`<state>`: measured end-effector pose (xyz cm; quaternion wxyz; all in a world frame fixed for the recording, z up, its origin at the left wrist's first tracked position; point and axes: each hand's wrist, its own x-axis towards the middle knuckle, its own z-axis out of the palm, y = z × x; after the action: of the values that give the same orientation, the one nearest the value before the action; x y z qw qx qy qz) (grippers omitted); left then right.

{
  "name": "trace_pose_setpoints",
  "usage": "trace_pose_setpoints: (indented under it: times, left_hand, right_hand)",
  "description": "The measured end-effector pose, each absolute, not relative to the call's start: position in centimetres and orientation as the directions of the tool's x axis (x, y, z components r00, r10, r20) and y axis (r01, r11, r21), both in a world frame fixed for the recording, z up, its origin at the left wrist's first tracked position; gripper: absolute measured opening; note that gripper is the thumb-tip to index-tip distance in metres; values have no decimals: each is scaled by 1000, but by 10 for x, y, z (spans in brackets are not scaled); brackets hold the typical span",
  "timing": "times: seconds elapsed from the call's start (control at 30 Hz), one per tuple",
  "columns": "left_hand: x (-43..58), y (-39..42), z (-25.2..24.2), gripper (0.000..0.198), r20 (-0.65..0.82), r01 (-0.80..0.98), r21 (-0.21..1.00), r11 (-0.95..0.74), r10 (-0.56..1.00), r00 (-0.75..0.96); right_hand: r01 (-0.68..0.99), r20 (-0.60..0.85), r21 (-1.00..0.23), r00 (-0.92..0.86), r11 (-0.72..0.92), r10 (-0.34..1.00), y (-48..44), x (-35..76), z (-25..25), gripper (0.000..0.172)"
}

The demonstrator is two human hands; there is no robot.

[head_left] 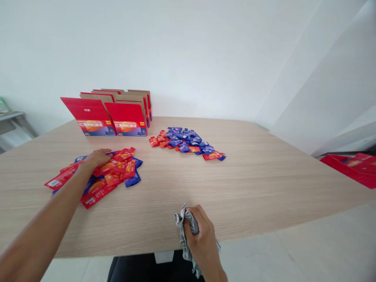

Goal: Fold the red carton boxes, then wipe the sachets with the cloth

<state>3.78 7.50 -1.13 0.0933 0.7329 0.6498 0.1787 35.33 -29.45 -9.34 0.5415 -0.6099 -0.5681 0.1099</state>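
My right hand (202, 233) is closed around a crumpled grey striped cloth (189, 223) at the table's front edge; part of the cloth hangs below the edge. On the left, my left hand (99, 157) lies over a pile of red and blue sachets (117, 168), with its fingers reaching across the top. The fingers look extended, though their undersides are hidden. Longer red packets (95, 197) lie at the near and left sides of this pile. My left forearm covers part of it.
Red printed cartons (129, 119) stand in rows with raised flaps at the back left. A second heap of blue and red sachets (183, 141) lies mid-table. Beyond the right edge is a red box (349, 164) with red packets inside. The wooden table (249, 184) meets a white wall.
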Motion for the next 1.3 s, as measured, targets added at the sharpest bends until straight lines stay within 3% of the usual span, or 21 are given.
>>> trace_pose_setpoints:
  times: [0.13,0.37,0.5,0.63,0.77,0.97,1.1,1.3]
  left_hand:
    - [72,73,-12,37,54,957,263,-127,992,117]
    - [210,34,-62,34,57,833,251,-494,866,496]
    - [284,30,-73,38,133,773,250,-583,812,568]
    - [335,57,-62,51,216,840,265,-473,878,426]
    - [359,87,-55,51,168,909,302,-287,955,246]
    - [368,89,-58,51,131,906,364,-215,975,179]
    - [367,73,-56,51,66,866,471,-171,985,158]
    - [343,27,-52,42,-78,666,737,-115,965,252]
  right_hand:
    - [608,503,-766,363,210,785,-294,371,-100,20]
    - [666,526,-740,487,93,697,-283,416,-116,17]
    - [670,517,-742,537,36,667,-272,436,-120,18]
    - [667,490,-743,490,52,721,-266,438,-123,21]
    - [643,470,-765,514,40,717,-262,433,-127,25]
    - [640,477,-768,526,42,704,-258,432,-132,24]
    - [642,477,-765,513,50,714,-258,432,-131,24]
    - [639,509,-760,473,117,719,-260,442,-127,18]
